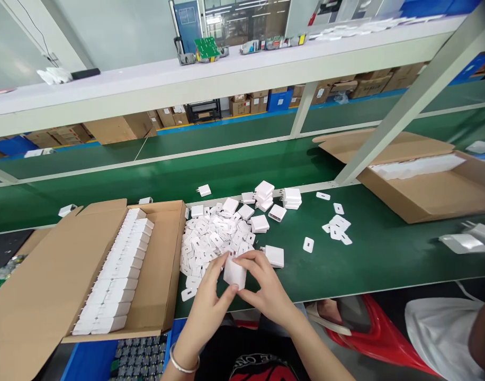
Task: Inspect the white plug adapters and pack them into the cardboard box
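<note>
A white plug-in charger point(235, 274) is held between both hands, close to the front edge of the green work surface. My left hand point(212, 296) grips its left side and lower edge with thumb and fingers. On the other side my right hand point(265, 286) pinches it at the top and bottom right. Just beyond lies a heap of small white cover plates point(213, 235), each with a slot. Another charger point(275, 256) rests right of my right fingers. Several more chargers point(292, 198) are stacked behind the heap.
An opened cardboard box point(169, 270) on the left holds a row of white chargers point(115, 280). Loose cover plates point(338, 227) lie to the right. A second cardboard box point(409, 198) stands far right, past a slanted post point(409, 100). A person's white sleeve point(441, 328) shows at lower right.
</note>
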The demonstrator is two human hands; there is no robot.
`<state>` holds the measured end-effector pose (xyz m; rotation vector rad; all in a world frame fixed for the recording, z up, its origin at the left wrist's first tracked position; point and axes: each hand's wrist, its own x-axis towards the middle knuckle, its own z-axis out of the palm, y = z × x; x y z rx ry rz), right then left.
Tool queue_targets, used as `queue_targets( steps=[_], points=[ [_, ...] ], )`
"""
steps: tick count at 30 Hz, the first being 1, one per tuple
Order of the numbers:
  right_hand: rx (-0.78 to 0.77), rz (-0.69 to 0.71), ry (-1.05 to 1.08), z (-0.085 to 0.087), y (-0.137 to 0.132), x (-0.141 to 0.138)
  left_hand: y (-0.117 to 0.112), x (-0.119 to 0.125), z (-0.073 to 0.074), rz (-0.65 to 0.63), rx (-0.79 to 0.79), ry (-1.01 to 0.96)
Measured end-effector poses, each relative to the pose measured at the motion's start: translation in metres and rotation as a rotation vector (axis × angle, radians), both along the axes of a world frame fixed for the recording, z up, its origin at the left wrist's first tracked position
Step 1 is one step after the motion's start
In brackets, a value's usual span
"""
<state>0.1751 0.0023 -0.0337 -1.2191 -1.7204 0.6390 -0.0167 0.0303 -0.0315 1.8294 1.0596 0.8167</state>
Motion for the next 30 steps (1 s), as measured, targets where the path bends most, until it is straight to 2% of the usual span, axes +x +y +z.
queue_targets(
  steps=[3,6,8,10,12,15,18,20,23,27,30],
  points=[
    [0.085,0.008,-0.132,-0.005,0.000,-0.007,0.002,-0.002,0.011,0.048,0.029,0.145],
    [0.045,-0.031,-0.181,-0.018,0.000,-0.020,0.029,-0.012,0.025,0.028,0.020,0.198],
    [-0.003,-0.099,-0.244,-0.032,0.000,-0.027,0.063,-0.027,0.033,0.102,0.107,0.251],
    [-0.003,-0.196,-0.317,-0.050,0.001,-0.030,0.108,-0.048,0.036,0.257,0.271,0.369],
    [0.043,-0.290,-0.382,-0.067,0.002,-0.030,0.156,-0.070,0.034,0.477,0.381,0.566],
    [0.100,-0.358,-0.493,-0.083,0.003,-0.029,0.217,-0.103,0.022,0.613,0.383,0.644],
    [0.110,-0.338,-0.614,-0.086,0.004,-0.028,0.255,-0.128,0.009,0.677,0.340,0.733],
    [0.111,-0.318,-0.674,-0.084,0.004,-0.029,0.269,-0.139,0.000,0.699,0.310,0.802],
    [0.116,-0.311,-0.710,-0.083,0.004,-0.031,0.278,-0.147,-0.012,0.718,0.279,0.901],
    [0.148,-0.340,-0.675,-0.084,0.003,-0.030,0.275,-0.146,-0.026,0.787,0.254,1.019],
    [0.174,-0.336,-0.630,-0.085,0.000,-0.029,0.269,-0.148,-0.030,0.842,0.250,1.086]
  ],
)
